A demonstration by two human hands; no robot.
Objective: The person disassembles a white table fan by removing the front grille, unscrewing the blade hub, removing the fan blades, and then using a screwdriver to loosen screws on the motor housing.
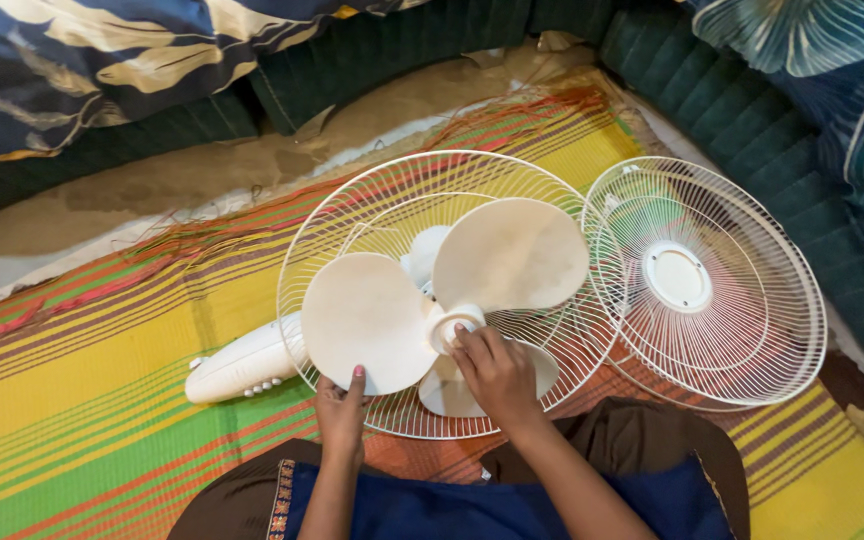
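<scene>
A: Fan blade (422, 300) first. Where does it sit?

B: Centre of the view, cream, three lobes, lying in the rear grille (352, 215), a white wire bowl flat on the mat. One lobe points to 1 o'clock, one to 8 o'clock, and the third, toward 6 o'clock, is mostly hidden under the right hand (497, 375).

A: Hands?

B: Right hand lies over the hub (449, 325), fingertips curled round its cap at the blade's centre, grasping it. Left hand (340, 412) is at 7 o'clock of the blade, thumb on top of the lower-left lobe's edge, fingers tucked beneath, pinching that lobe.

A: Around it?

B: The white fan body (242, 365) pokes out from under the grille at 8 o'clock, with a row of small buttons along its lower side. The front grille (752, 310), round and white with a solid centre disc, lies at 3 o'clock, its rim overlapping the rear grille's edge.

A: Further out?

B: All on a striped woven mat (82, 400), yellow, green and red. Dark green cushions (392, 40) run from 11 to 3 o'clock, blue leaf-print fabric (82, 60) on top at 10 o'clock. The person's lap is at 6 o'clock, in dark brown and blue cloth.
</scene>
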